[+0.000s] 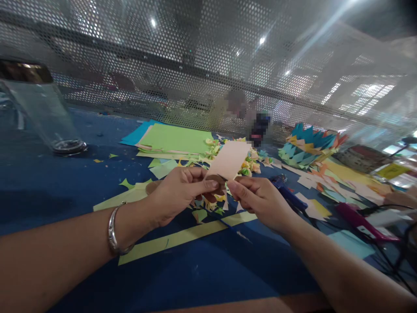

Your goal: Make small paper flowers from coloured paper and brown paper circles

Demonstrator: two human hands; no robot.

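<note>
A pale pink sheet of paper is held up above the table, its near edge curled over. At that curled edge my left hand pinches the paper between thumb and fingers. The near right corner is gripped by my right hand, thumb against fingers. Just behind and below the paper lies a heap of small cut and folded paper pieces in yellow, green and orange. A long yellow-green paper strip lies under my wrists. Part of the heap is hidden by my hands.
A stack of green, pink and blue paper lies behind. At left stands a clear bottle. Rightward are zigzag-cut coloured paper, a blue tool, a magenta power strip with cables, and paper offcuts. Perforated metal borders the back.
</note>
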